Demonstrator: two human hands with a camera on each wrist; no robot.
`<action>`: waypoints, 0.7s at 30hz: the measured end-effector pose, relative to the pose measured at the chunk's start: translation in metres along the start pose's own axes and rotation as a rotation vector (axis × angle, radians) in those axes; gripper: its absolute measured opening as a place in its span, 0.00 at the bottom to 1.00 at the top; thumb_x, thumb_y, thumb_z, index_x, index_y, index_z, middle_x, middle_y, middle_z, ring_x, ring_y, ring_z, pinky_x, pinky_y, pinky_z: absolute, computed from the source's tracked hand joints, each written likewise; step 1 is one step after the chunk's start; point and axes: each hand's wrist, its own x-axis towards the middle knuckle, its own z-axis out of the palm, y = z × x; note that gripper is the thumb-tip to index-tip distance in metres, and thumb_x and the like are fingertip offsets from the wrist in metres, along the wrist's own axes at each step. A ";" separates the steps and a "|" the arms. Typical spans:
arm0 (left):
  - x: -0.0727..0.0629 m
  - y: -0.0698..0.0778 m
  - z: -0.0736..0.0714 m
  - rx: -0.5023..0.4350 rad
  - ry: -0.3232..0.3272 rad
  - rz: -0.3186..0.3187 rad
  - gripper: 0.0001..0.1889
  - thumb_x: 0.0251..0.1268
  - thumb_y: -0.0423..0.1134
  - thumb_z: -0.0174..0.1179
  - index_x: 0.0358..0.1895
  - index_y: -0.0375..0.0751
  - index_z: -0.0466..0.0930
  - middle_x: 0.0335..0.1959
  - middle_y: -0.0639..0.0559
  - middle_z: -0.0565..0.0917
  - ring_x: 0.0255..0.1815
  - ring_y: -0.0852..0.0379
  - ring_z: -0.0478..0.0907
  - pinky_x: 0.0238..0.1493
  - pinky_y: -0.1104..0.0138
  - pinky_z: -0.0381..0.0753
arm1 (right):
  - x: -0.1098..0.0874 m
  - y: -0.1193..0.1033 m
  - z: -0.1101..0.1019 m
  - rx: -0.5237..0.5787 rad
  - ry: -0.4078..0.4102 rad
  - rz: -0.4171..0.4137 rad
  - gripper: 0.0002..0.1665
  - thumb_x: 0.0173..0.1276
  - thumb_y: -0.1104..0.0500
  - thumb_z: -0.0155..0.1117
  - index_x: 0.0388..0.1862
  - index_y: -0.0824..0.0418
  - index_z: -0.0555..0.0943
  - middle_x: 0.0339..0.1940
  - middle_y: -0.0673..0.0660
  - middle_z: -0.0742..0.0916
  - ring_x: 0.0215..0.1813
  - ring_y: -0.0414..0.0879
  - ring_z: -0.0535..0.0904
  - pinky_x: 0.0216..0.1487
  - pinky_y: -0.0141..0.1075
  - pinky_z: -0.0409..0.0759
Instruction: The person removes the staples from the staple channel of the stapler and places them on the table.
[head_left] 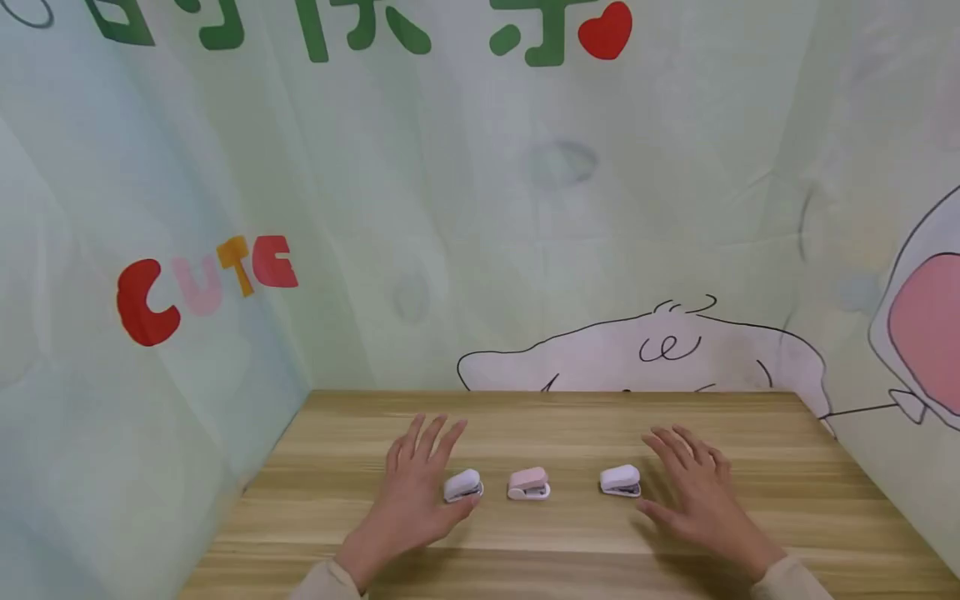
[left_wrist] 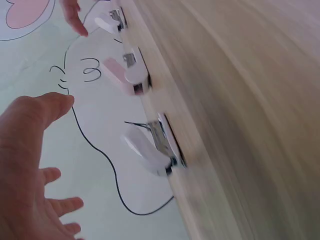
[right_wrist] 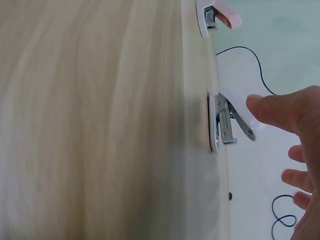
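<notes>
Three mini staplers rest in a row on the wooden table. The left white stapler (head_left: 463,485) lies beside my left hand (head_left: 417,492), whose fingers are spread, with the thumb near its front end. A pink stapler (head_left: 528,483) with a white base sits in the middle. On the right, another white stapler (head_left: 620,481) lies just left of my right hand (head_left: 696,498), whose fingers are spread and hold nothing. The left wrist view shows the near white stapler (left_wrist: 147,147) with its metal part exposed, apart from the thumb. In the right wrist view, the thumb overlaps the white stapler (right_wrist: 232,120).
The wood-grain table (head_left: 540,575) meets a printed cloth backdrop (head_left: 480,208) along its far edge. Cloth also hangs on the left and right sides, with cartoon drawings and coloured letters (head_left: 150,304).
</notes>
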 end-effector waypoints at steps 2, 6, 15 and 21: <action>0.004 0.007 0.003 -0.073 -0.007 0.022 0.51 0.60 0.54 0.76 0.86 0.56 0.59 0.85 0.41 0.64 0.89 0.32 0.51 0.78 0.30 0.57 | -0.001 -0.004 0.004 0.056 0.002 0.031 0.52 0.50 0.48 0.87 0.72 0.63 0.76 0.69 0.63 0.83 0.70 0.66 0.72 0.59 0.64 0.65; 0.011 0.020 0.011 -0.188 -0.053 0.081 0.50 0.62 0.49 0.75 0.86 0.55 0.58 0.86 0.41 0.63 0.89 0.33 0.52 0.78 0.28 0.59 | -0.003 -0.008 0.009 0.132 0.012 0.106 0.46 0.51 0.57 0.87 0.69 0.65 0.79 0.64 0.62 0.88 0.65 0.63 0.81 0.58 0.61 0.75; 0.024 0.037 0.024 -0.238 -0.077 0.156 0.47 0.64 0.47 0.74 0.85 0.51 0.61 0.85 0.41 0.65 0.88 0.32 0.55 0.78 0.29 0.61 | -0.006 -0.011 0.020 0.301 0.018 0.275 0.41 0.58 0.66 0.82 0.71 0.64 0.78 0.54 0.55 0.94 0.59 0.62 0.88 0.62 0.27 0.76; 0.031 0.049 0.027 -0.276 -0.116 0.174 0.47 0.64 0.47 0.74 0.85 0.53 0.60 0.86 0.43 0.63 0.89 0.33 0.53 0.81 0.31 0.59 | -0.007 -0.005 0.030 0.484 0.003 0.365 0.39 0.62 0.68 0.80 0.72 0.66 0.77 0.52 0.59 0.94 0.54 0.46 0.90 0.57 0.23 0.80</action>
